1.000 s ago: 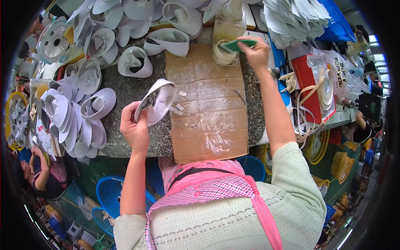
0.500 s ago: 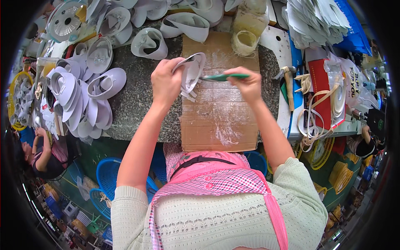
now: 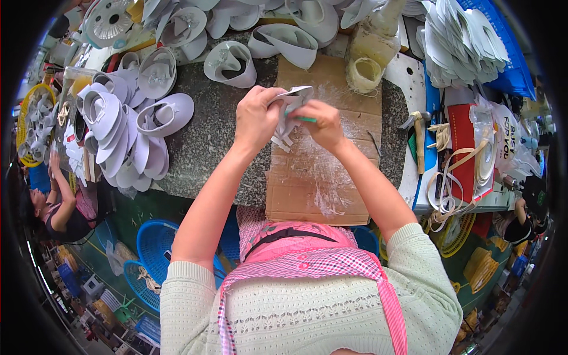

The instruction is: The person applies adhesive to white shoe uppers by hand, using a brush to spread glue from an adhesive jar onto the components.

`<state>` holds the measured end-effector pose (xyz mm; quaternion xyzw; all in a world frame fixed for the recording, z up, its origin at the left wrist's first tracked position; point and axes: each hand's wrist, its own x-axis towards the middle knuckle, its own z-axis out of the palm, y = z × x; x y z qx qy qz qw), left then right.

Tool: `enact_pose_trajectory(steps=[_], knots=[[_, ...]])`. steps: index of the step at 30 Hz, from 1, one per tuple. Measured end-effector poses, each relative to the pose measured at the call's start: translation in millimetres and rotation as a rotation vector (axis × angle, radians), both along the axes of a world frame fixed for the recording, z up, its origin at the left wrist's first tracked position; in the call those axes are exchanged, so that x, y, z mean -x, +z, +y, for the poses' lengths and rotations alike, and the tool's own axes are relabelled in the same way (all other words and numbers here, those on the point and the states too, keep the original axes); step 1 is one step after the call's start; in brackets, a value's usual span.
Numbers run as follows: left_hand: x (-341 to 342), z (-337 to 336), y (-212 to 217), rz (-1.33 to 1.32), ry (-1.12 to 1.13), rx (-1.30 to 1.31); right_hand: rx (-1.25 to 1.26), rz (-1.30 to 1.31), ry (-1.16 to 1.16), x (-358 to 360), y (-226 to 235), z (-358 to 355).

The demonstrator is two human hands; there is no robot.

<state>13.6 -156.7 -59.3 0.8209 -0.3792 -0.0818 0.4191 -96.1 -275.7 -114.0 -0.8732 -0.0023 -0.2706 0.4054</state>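
White shoe upper (image 3: 294, 103) sits in my left hand (image 3: 258, 115), fingers wrapped tight around it, held up over the cardboard sheet (image 3: 316, 171) on the speckled stone bench (image 3: 204, 139). My right hand (image 3: 322, 123) pinches a green-handled brush (image 3: 305, 119) — tip pressed against the upper, bristles hidden behind it. Both hands touch at the upper. Glue smears streak the cardboard below. A glue jar (image 3: 364, 74) stands at the cardboard's far right corner, a hammer (image 3: 418, 135) lies to the right — more white uppers (image 3: 127, 127) piled well to my left.
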Motion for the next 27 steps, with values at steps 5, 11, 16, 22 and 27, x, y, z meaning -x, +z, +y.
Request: enact_pose_trajectory(steps=[5, 11, 16, 22, 27], knots=[[5, 23, -7, 0.134, 0.073, 0.064, -0.021, 0.043, 0.009, -2, -10, -2], [23, 66, -33, 0.293, 0.264, 0.193, 0.015, 0.145, 0.118, 5, -5, 1], [45, 96, -52, 0.599, 0.375, 0.317, -0.243, 0.036, 0.015, 6, 1, 12], [59, 119, -86, 0.963, 0.662, 0.531, -0.122, 0.081, 0.227, 16, 2, 36], [60, 119, -86, 1.176, 0.714, 0.586, -0.128, 0.017, -0.011, 20, -12, 56]])
